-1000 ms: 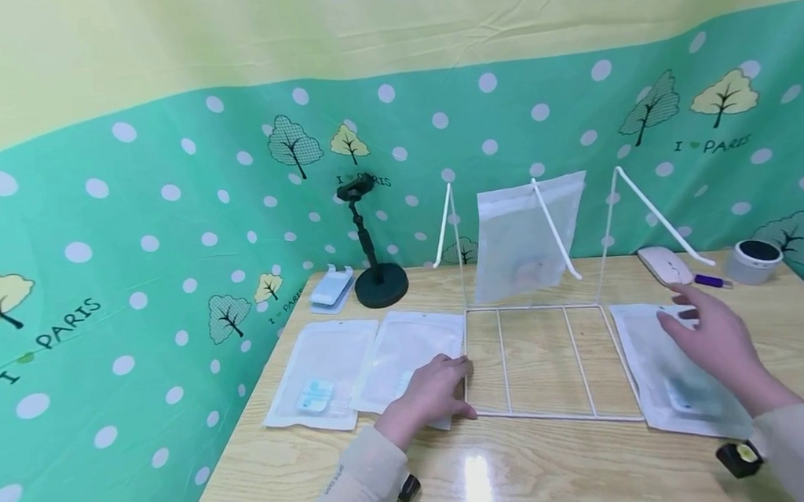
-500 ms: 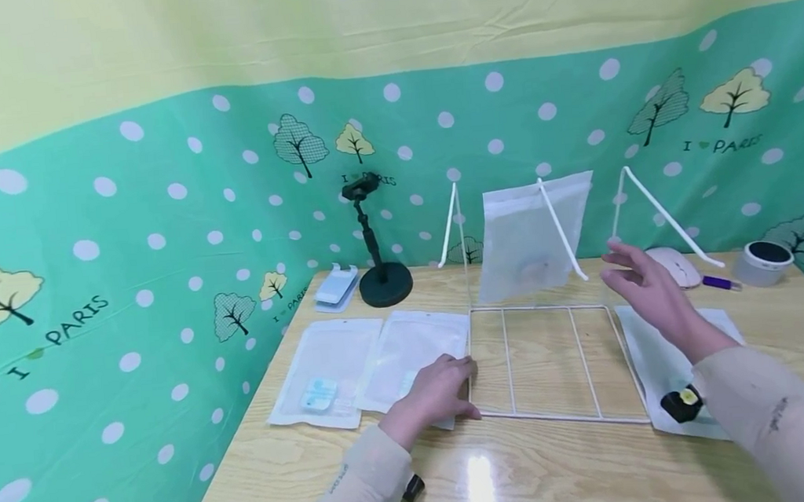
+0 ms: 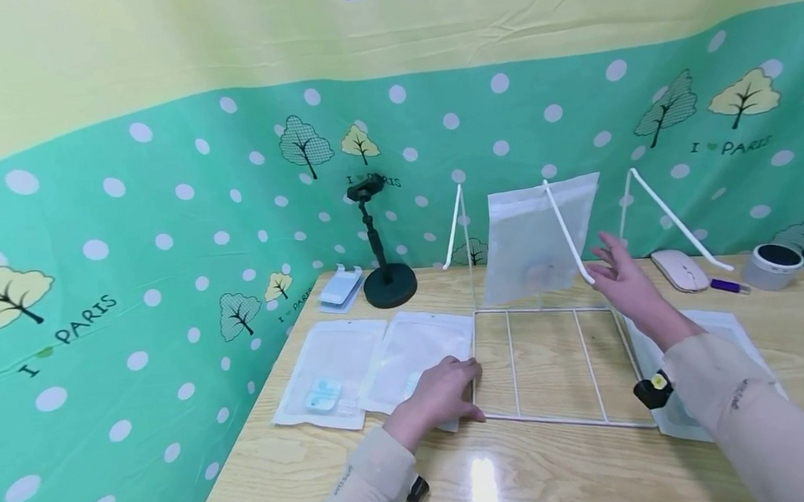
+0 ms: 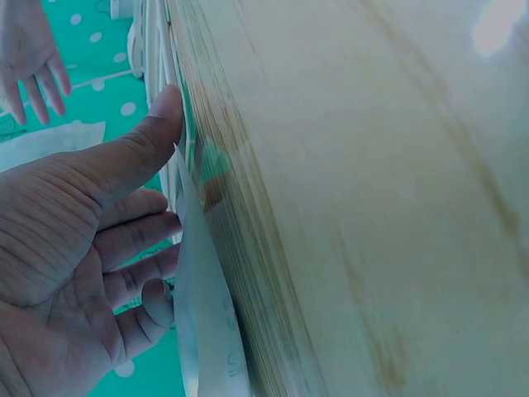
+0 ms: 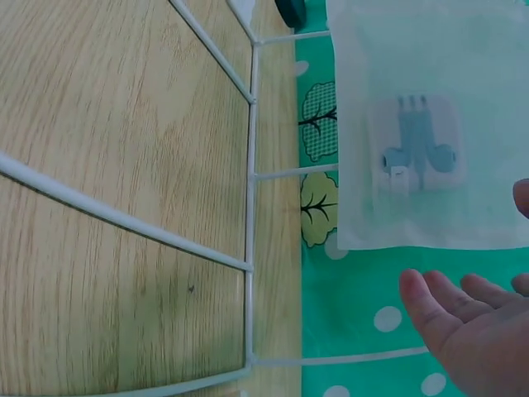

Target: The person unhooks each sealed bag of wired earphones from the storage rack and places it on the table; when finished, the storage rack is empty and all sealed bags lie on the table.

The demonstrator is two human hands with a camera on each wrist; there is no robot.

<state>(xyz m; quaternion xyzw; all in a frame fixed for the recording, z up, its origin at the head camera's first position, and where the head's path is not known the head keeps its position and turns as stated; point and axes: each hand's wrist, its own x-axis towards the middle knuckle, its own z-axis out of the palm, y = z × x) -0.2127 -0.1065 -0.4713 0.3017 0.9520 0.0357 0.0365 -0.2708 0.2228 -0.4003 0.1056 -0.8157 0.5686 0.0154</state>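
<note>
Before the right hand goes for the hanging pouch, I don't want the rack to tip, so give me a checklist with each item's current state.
1. Left hand steadies the white wire rack at its base corner: ok.
2. Right hand open, fingers spread: ok.
3. Right hand holds nothing: ok.
4. Hanging pouch on its hook, contents visible inside: ok.
5. Right hand touching the pouch: cannot tell.
6. Rack base flat on the table: ok.

The left hand lies palm down near the table's front edge, fingers loosely curved, thumb stretched forward. The right hand is raised above the table toward its back edge, fingers spread and straight, holding nothing.
</note>
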